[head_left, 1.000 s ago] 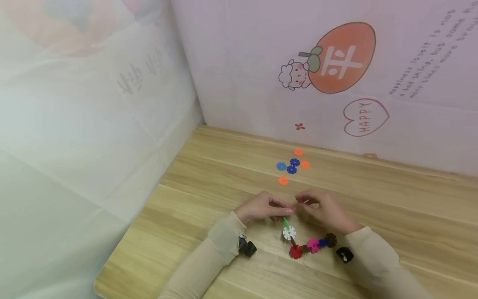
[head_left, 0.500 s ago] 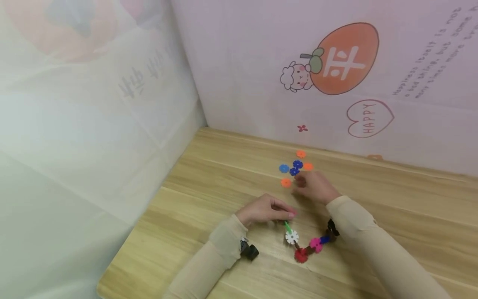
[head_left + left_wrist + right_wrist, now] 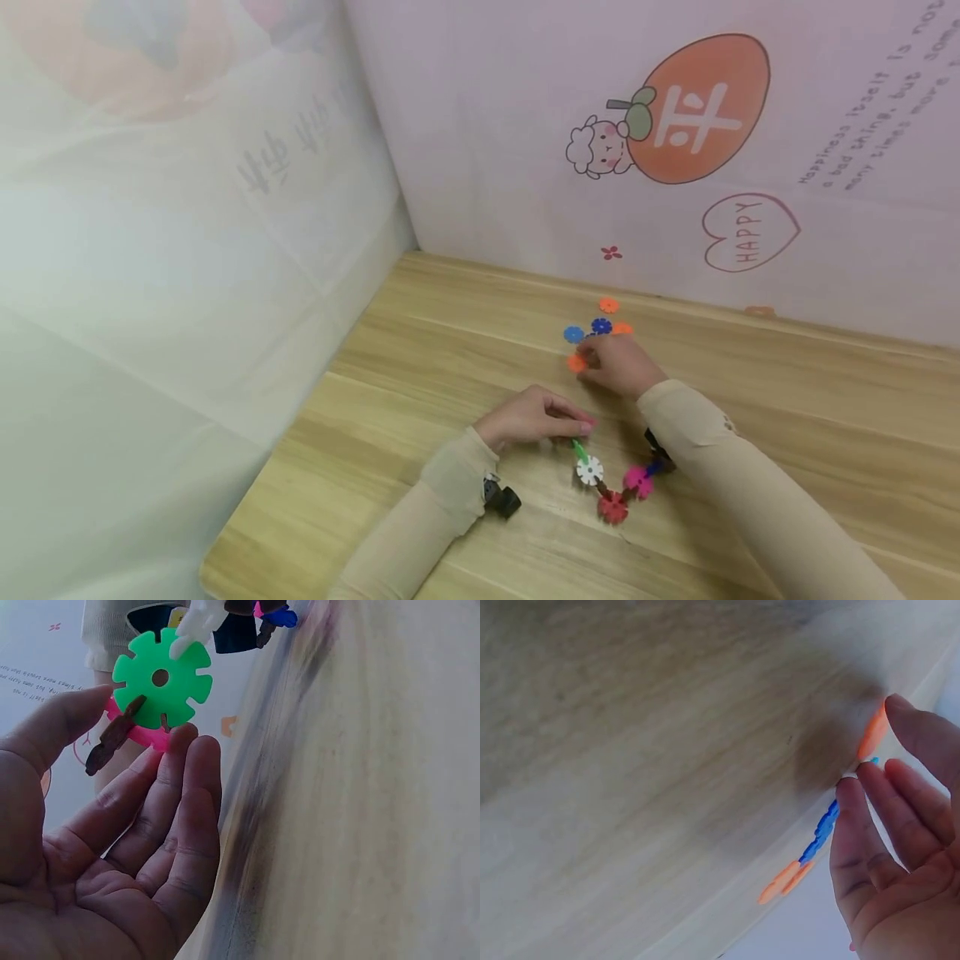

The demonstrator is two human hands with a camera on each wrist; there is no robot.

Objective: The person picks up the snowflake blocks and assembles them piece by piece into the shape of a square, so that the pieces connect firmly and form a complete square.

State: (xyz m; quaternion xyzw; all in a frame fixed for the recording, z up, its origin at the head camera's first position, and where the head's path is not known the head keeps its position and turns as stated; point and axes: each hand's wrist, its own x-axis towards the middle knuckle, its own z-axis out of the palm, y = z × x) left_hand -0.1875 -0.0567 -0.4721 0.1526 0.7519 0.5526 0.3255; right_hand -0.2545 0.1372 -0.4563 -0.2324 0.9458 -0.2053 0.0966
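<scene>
My left hand (image 3: 536, 414) pinches a pink notched interlocking disc (image 3: 155, 738) between thumb and fingertips. Joined to it are a green disc (image 3: 160, 701) and a brown disc (image 3: 114, 744) seen edge-on. From the green disc a linked chain runs through a white disc (image 3: 589, 470), a red disc (image 3: 613, 507) and another pink disc (image 3: 639, 482); its far end passes beneath the right forearm. My right hand (image 3: 618, 364) is down at a loose orange disc (image 3: 873, 735) on the table, thumb and fingertips at its opposite edges. Whether they grip it is unclear.
Beyond the right hand lie a light blue disc (image 3: 573, 334), a dark blue disc (image 3: 602, 326) and a far orange disc (image 3: 608, 306). Another orange disc (image 3: 622, 329) is partly behind the hand. Printed cloth (image 3: 510, 167) walls the wooden table (image 3: 390, 375) at back and left.
My right hand has left the spot beside the left hand and moved away from me to the near loose orange disc. The left hand keeps its pinch and has barely moved.
</scene>
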